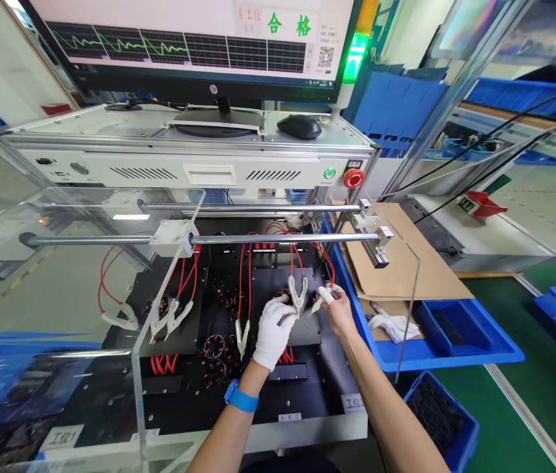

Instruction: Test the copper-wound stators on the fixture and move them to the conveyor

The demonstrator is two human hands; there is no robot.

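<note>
My left hand (pixel 272 334), in a white glove, has its fingers closed at a small wound coil ring (pixel 284 293) on the right black block (pixel 307 334); the hand hides most of the ring. A white-handled alligator clip (pixel 298 293) on red wires hangs right beside those fingertips. My right hand (pixel 339 310), with white finger covers, pinches another alligator clip (pixel 317 304) on a red wire. Left of my gloved hand, a third clip (pixel 242 336) dangles near several wound coil rings (pixel 214 347) on the black bench.
A clear plastic guard (pixel 159 295) stands at the left, with further clips behind it. Metal rods (pixel 278 238) cross above the bench. Above are a monitor (pixel 199 46) and a red stop button (pixel 354 178). A blue tray (pixel 455 360) with cardboard and a glove lies right.
</note>
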